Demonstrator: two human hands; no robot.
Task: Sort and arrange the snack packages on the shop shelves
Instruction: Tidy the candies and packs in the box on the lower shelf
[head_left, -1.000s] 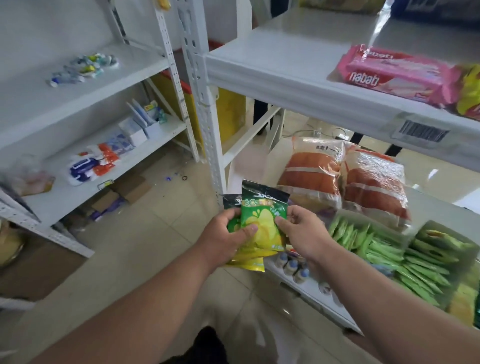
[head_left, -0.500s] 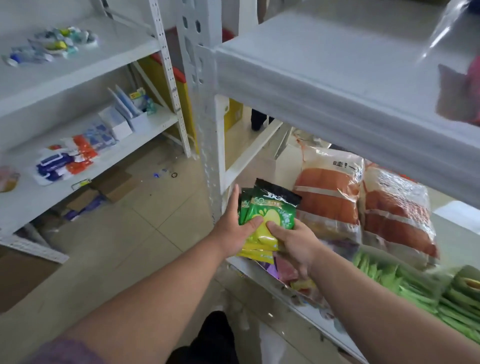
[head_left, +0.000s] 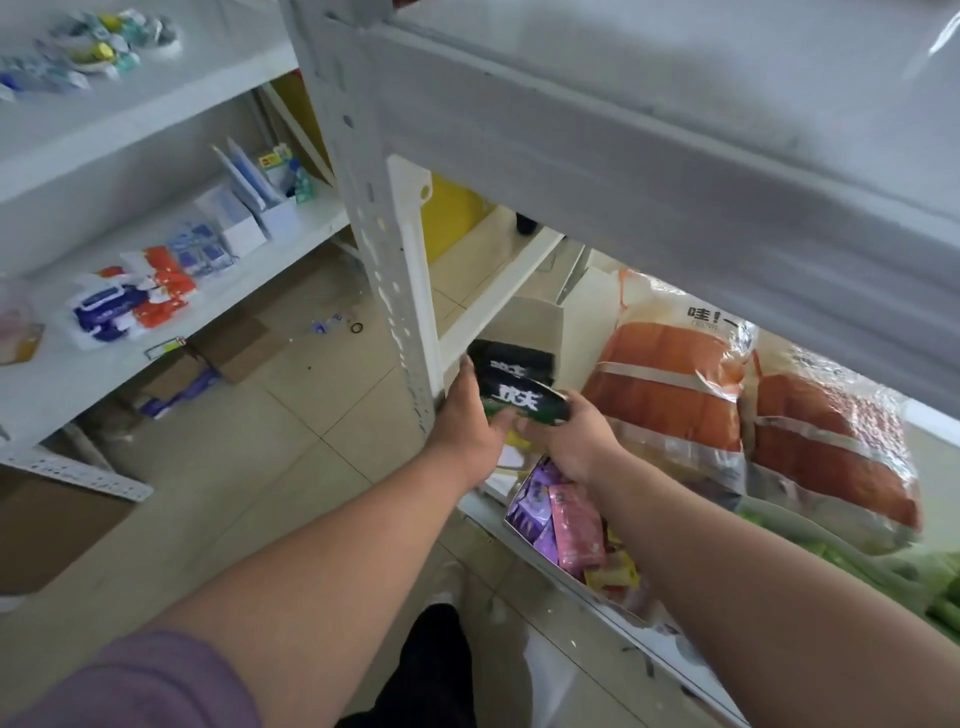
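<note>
Holding a small stack of snack packets (head_left: 511, 387) between both hands, I have them tipped so their black top edges with white lettering face me, a strip of green showing below. My left hand (head_left: 470, 423) grips the stack from the left, thumb laid across the near face, right beside the perforated white upright (head_left: 387, 291) of the rack. My right hand (head_left: 569, 439) grasps the right end, fingers wrapped under the lowest packet. The stack sits at the left end of the lower shelf (head_left: 496, 512), just under the grey upper shelf (head_left: 649, 171) that fills the top of my view; whether the packets touch the shelf I cannot tell, since my hands cover their lower edge.

Below my right wrist a shallow tray (head_left: 519, 530) holds purple and pink sachets (head_left: 563, 525). To the right stand two large clear bags of orange-red snacks (head_left: 675, 395), touching side by side, with green packs (head_left: 935, 582) blurred at the far right edge.

Across the tiled aisle on my left, another white rack (head_left: 156, 332) carries blue and orange packages (head_left: 132, 306) on its middle level and small wrapped items (head_left: 88, 47) on the level above. Flattened cardboard (head_left: 234, 345) lies on the floor beneath it.
</note>
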